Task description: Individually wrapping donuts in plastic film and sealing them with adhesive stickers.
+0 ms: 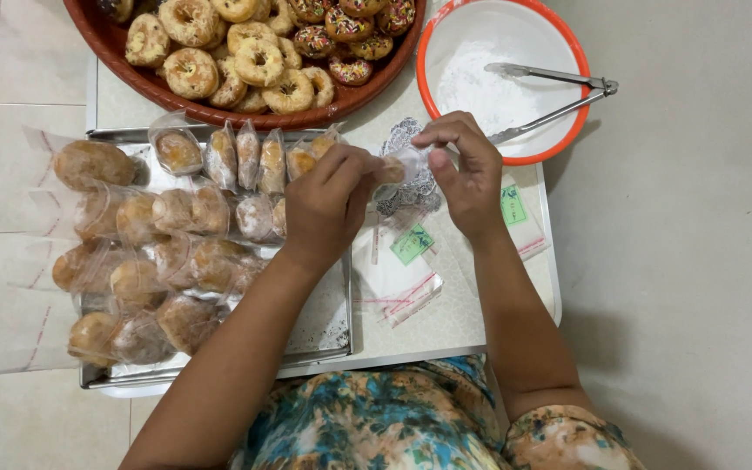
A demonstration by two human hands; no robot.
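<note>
My left hand (pixel 328 204) and my right hand (pixel 466 170) meet over the low table, together holding a small clear plastic bag (pixel 404 165) with a doughnut partly inside it. Both sets of fingers pinch the bag's mouth. Under the hands lie several empty clear bags with red strips and green labels (pixel 411 261). To the left, a metal tray (pixel 328 335) holds several bagged doughnuts (pixel 167 235). A brown round tray (pixel 219 109) at the top carries several unwrapped doughnuts, some with sprinkles.
A white bowl with an orange rim (pixel 559 39) holds white powder, with metal tongs (pixel 559 91) resting across it. The small white table (pixel 454 326) stands on a tiled floor. My patterned clothing shows at the bottom.
</note>
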